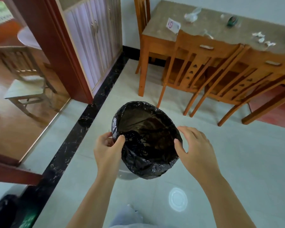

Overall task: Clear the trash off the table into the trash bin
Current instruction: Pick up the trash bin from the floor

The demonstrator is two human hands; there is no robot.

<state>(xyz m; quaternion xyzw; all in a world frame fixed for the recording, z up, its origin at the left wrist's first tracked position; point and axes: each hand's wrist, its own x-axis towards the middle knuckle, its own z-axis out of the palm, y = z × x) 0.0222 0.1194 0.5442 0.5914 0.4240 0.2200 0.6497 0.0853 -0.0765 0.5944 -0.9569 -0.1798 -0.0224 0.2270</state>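
Note:
A trash bin (130, 176) lined with a black plastic bag (146, 137) is in front of me above the tiled floor. My left hand (108, 149) pinches the bag's rim at the near left. My right hand (196, 148) rests on the rim at the right, fingers spread, thumb hooked inside. Trash lies on the wooden table (160, 32) at the upper right: a crumpled clear plastic wrap (192, 15), a white card with pink print (173, 25), crumpled white paper bits (262, 38), and a dark green item (232, 20).
Two wooden chairs (196, 69) are pushed under the table's near side, a third stands at its left end. A clear round lid (178, 199) lies on the floor near my feet. A doorway and cabinet (92, 38) stand left. A black bag (3, 211) sits bottom left.

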